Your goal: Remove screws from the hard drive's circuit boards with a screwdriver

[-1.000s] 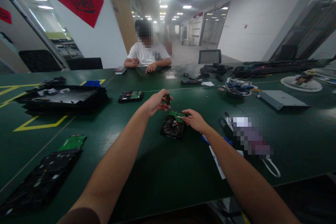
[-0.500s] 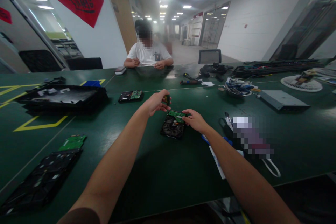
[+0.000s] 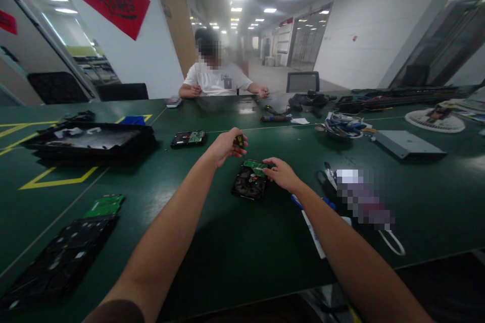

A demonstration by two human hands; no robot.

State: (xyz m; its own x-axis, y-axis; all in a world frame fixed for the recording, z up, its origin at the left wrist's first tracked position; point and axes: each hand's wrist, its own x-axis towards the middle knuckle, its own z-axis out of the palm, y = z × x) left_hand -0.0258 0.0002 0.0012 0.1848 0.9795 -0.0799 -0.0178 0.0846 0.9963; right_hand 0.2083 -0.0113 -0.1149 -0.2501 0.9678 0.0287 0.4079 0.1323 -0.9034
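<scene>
A black hard drive with a green circuit board on its far end lies on the green table in front of me. My left hand is closed round the dark, yellow-marked handle of a small screwdriver, held above the drive's far end. My right hand rests at the drive's right edge, its fingertips pinched against the circuit board. What the right fingertips hold, if anything, is too small to see.
A second drive lies farther back. A black tray sits at the left, a black panel and a green board at near left. Blue-handled tools lie by my right arm. A person in white sits opposite. Cables and a grey box are at right.
My hands have hardly moved; the screwdriver handle has tilted a little in my left hand. The person opposite has stretched one arm out to my right along the table.
</scene>
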